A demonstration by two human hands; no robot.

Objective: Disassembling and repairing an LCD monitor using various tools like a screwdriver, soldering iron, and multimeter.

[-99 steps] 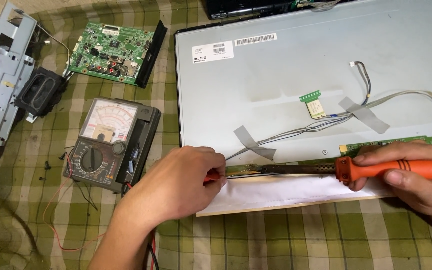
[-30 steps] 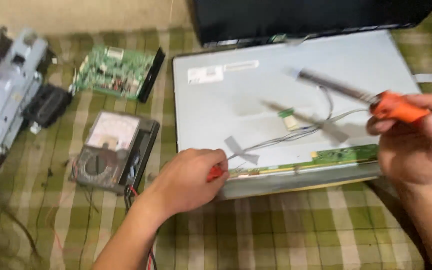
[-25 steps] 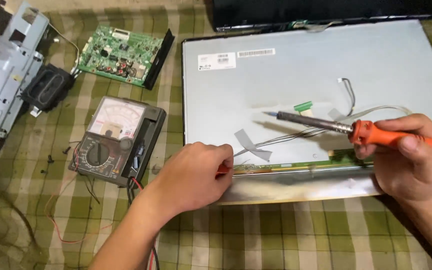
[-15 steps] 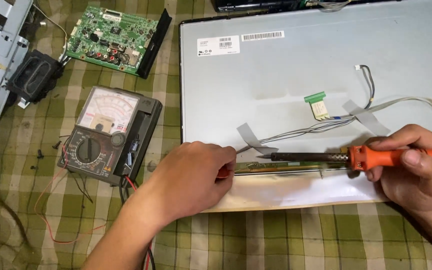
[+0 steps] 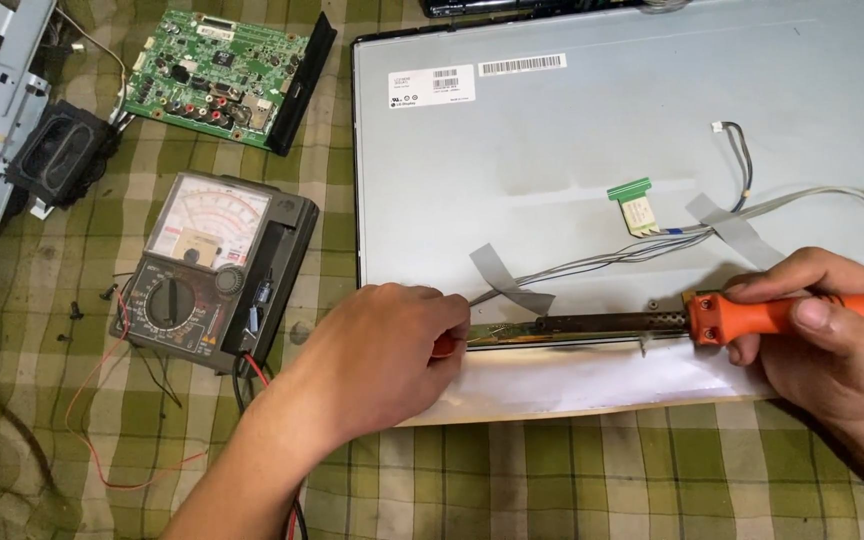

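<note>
Along the lower edge of the large grey metal-backed flat display panel (image 5: 592,180), right of centre in the frame, an orange-handled soldering iron with a dark metal barrel (image 5: 652,322) is held horizontally. The right hand (image 5: 822,335) is closed around its orange handle; the barrel tip points left toward the left hand (image 5: 382,350), whose fingers are pinched together on a small red item, partly hidden. The iron is judged rigid and light, its barrel likely hot; it should be taken only by the insulated handle. The panel is judged stiff but fragile, its thin grey wires (image 5: 602,262) easily damaged. At left centre, a black analogue multimeter (image 5: 214,270) is seen; a green circuit board (image 5: 217,75) lies at the upper left.
</note>
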